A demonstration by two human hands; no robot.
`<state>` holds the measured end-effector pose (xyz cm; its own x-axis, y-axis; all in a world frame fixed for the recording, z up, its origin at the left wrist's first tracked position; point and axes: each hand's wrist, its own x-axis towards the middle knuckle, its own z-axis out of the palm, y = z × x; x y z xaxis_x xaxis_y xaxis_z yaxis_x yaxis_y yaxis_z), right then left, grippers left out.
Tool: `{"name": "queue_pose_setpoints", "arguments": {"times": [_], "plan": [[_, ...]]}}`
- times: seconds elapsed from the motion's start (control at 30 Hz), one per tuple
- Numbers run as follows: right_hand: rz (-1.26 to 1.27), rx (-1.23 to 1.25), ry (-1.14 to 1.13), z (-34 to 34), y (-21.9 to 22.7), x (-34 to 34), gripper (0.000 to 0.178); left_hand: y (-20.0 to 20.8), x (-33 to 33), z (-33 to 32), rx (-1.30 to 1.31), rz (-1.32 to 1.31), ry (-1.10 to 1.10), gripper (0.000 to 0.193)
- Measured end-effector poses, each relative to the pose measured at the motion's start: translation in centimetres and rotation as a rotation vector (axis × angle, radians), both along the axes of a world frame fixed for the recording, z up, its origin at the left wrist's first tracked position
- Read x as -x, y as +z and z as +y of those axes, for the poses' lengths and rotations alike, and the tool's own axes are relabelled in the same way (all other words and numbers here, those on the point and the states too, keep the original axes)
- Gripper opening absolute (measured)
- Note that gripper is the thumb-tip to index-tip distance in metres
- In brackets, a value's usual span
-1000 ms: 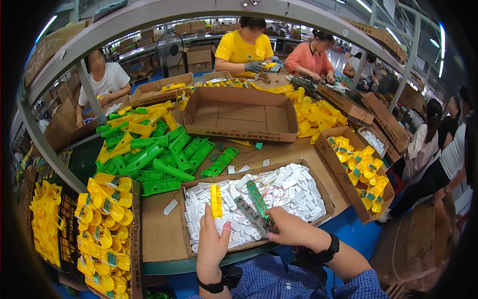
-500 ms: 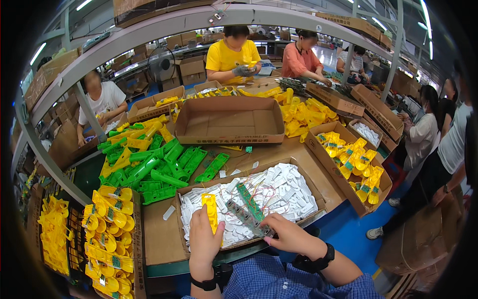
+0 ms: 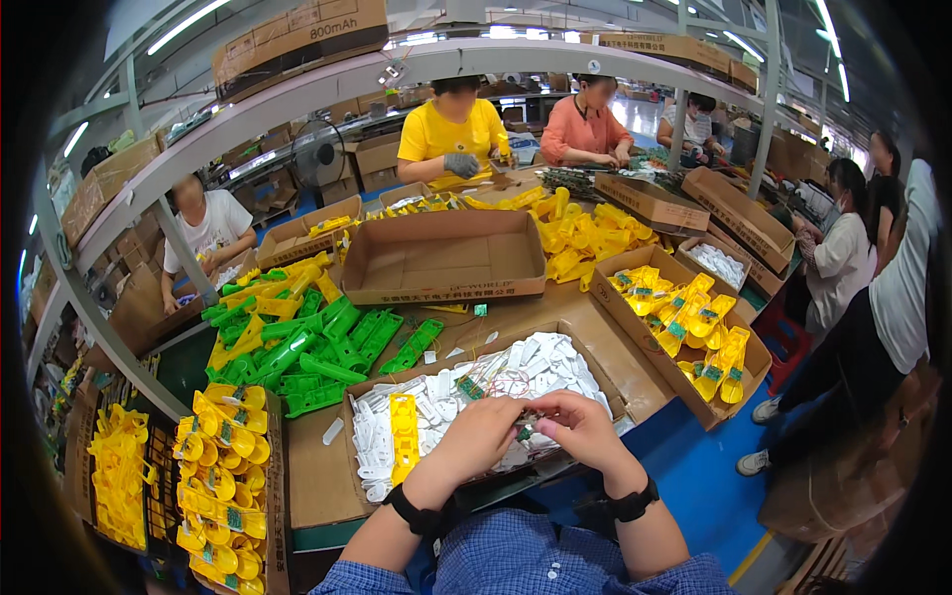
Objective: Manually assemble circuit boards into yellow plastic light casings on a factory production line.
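Head view, and I'm looking down at both hands meeting over the shallow cardboard box of small white plastic pieces [image 3: 535, 372]. My left hand [image 3: 483, 433] and my right hand [image 3: 578, 426] are close together, fingertips pinched narrow around a small green circuit board with thin wires [image 3: 523, 433]; it sits right between the two hands, just above the white pieces. How firmly each finger grips it I cannot tell, the part is tiny.

At nine o'clock from the left hand, a yellow moulded plastic shell [image 3: 404, 437] lies flat in the box, apart from the fingers. Further out at ten o'clock, a heap of green moulded plastic shells [image 3: 307, 347] covers the table. At two o'clock, a cardboard box of assembled yellow shells [image 3: 684, 322].

My judgement: do this well by holding the board by its edges, keeping the wires slack and untangled, and working low over the box so nothing dropped rolls away.
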<state>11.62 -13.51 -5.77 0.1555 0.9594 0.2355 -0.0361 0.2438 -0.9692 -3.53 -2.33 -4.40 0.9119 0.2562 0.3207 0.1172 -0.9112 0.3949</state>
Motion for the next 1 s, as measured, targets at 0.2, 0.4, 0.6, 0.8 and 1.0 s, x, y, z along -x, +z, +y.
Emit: {"name": "queue_pose_setpoints", "arguments": {"times": [0.2,0.4,0.6,0.8,1.0], "plan": [[-0.054,-0.185,-0.419,0.4,-0.2,-0.6,0.021,1.6,-1.8,0.1,0.336,-0.091,0.018,0.033],[0.2,-0.205,-0.576,0.6,-0.7,-1.7,0.018,1.5,-2.0,1.5,0.363,0.068,0.095,0.038],[0.304,-0.241,-0.596,0.6,-0.3,-3.1,0.017,0.7,-0.4,3.0,0.331,-0.029,0.059,0.039],[0.212,-0.291,-0.518,0.4,0.7,-3.0,0.019,0.9,0.3,3.5,0.29,0.051,0.151,0.027],[-0.241,-0.443,-0.549,0.3,3.8,-1.7,0.018,1.7,0.2,2.4,-0.084,-0.137,0.186,0.038]]}}
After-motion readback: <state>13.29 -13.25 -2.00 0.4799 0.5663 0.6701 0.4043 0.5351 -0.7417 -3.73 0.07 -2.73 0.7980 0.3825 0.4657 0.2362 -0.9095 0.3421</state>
